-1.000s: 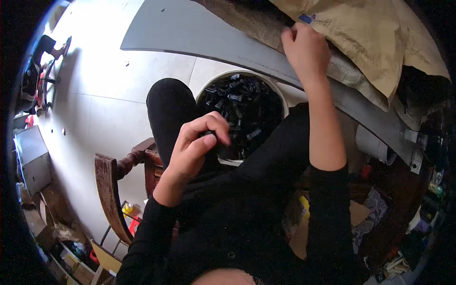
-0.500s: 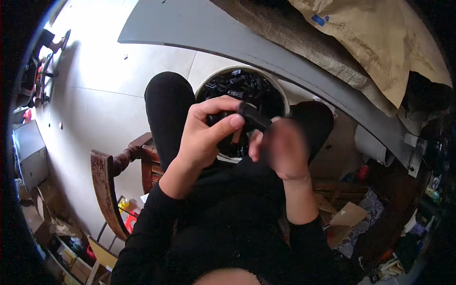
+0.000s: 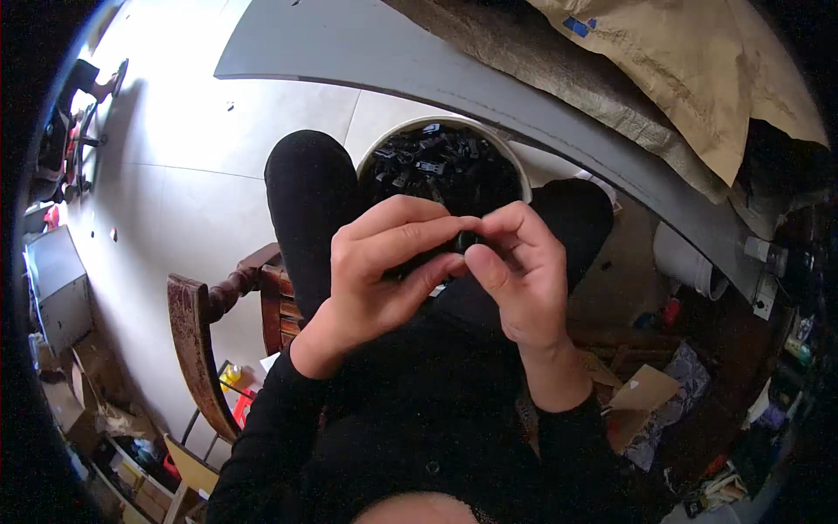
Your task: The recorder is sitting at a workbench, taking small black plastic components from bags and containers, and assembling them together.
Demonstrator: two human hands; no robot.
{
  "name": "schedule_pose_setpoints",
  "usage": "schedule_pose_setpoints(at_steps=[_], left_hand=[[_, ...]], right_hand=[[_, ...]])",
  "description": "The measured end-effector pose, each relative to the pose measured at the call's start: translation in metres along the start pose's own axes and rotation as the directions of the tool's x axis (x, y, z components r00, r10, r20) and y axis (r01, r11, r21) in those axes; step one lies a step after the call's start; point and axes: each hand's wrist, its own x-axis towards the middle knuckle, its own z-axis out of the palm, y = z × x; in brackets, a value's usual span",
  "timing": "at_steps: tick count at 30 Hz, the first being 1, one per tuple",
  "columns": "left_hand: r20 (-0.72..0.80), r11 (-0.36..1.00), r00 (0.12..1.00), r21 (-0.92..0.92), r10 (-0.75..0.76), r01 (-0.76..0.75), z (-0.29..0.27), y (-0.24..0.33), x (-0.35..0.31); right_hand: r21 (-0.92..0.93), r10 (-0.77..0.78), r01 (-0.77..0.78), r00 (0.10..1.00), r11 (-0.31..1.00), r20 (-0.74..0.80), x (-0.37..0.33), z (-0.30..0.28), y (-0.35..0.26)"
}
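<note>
While the left hand (image 3: pixel 375 266) and right hand (image 3: pixel 530 284) pinch a small black piece (image 3: pixel 469 239) between their fingers, nearer than the tub (image 3: pixel 525 173), two-handed adjusting seems underway, the next move needing steady pressure.

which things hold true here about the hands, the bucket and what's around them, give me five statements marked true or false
1. Both the left hand and the right hand have fingers at a small black piece. True.
2. The round bucket is filled with bright yellow parts. False: the parts in it look mostly black.
3. A wooden chair frame shows on the person's left. True.
4. The person's sleeves are white. False: they are black.
5. A tan sheet shows at the upper right. True.
</note>
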Motion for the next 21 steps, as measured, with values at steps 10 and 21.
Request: schedule_pose_setpoints(at_steps=[10,21], left_hand=[[0.054,1.0,0.998,-0.004,-0.021,0.021,-0.001,-0.006,-0.009],[0.026,0.993,0.996,-0.078,0.087,-0.085,-0.015,-0.016,-0.011]], right_hand=[[0.609,0.201,-0.31,0.949,0.73,0.242,0.012,-0.015,0.028],[0.459,0.183,-0.304,0.94,0.835,0.289,-0.003,-0.001,0.014]])
